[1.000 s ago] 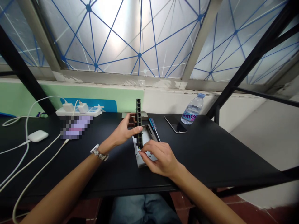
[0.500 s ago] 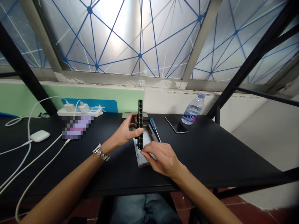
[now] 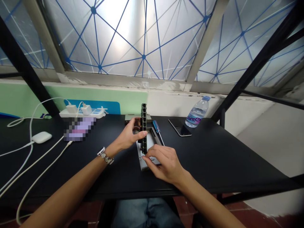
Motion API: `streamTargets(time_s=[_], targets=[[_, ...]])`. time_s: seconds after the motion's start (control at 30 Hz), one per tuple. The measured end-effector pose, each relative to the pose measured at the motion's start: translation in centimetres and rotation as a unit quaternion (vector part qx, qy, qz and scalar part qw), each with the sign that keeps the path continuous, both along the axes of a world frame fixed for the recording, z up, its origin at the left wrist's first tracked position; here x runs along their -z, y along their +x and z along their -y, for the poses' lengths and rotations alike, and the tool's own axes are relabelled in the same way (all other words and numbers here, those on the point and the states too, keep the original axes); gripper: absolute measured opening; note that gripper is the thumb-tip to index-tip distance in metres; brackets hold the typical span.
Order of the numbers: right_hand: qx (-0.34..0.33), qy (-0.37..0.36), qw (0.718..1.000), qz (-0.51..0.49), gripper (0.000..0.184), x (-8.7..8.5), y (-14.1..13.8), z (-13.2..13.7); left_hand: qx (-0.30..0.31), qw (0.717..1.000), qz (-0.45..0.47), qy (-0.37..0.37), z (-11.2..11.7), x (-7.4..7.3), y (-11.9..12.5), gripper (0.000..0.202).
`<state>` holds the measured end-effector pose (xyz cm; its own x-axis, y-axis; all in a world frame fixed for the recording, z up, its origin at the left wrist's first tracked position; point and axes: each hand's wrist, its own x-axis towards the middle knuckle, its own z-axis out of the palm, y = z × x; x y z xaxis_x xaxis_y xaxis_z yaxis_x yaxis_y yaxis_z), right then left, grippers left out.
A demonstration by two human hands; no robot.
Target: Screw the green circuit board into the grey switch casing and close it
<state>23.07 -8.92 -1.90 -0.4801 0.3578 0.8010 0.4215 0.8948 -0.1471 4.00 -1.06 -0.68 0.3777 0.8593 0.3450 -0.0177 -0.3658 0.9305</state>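
A narrow circuit board with a row of black ports (image 3: pixel 143 118), like a network switch board, stands on end over an open grey metal case (image 3: pixel 145 165). My left hand (image 3: pixel 129 134) is closed on the board's middle, thumb across the port side and fingers behind it. At the board's lower end, my right hand (image 3: pixel 163 161) is closed in a pinch, its thumb and forefinger on the bottom corner. Whether anything small is also between those fingertips is hidden. Just right of the case lies a screwdriver (image 3: pixel 156 127) with a blue handle.
Behind my left hand sits a grey metal piece (image 3: pixel 130 117). A black phone (image 3: pixel 180 127) and a water bottle (image 3: pixel 197 112) are at the right back. On the left are a power strip (image 3: pixel 95 112), white cables, a white case (image 3: pixel 41 137) and a blurred purple item (image 3: pixel 79 129).
The view has shifted slightly. Both hands keep nearly the same pose on the board, with the right fingertips moved a little at its lower end.
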Motion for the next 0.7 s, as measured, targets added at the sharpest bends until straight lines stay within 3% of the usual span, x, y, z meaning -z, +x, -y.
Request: streamTargets(time_s=[0.2, 0.43, 0.7], targets=[[-0.026, 0.019, 0.999, -0.014, 0.014, -0.06, 0.25, -0.09, 0.003, 1.000, -0.004, 0.003, 0.01, 0.19, 0.16, 0.063], [-0.008, 0.040, 0.999, -0.021, 0.019, 0.17, 0.37, -0.11, -0.008, 1.000, 0.014, 0.015, 0.32, -0.36, 0.46, 0.068], [-0.006, 0.034, 0.999, -0.008, 0.012, -0.09, 0.19, 0.22, 0.004, 1.000, 0.004, 0.019, 0.51, -0.20, 0.29, 0.067]])
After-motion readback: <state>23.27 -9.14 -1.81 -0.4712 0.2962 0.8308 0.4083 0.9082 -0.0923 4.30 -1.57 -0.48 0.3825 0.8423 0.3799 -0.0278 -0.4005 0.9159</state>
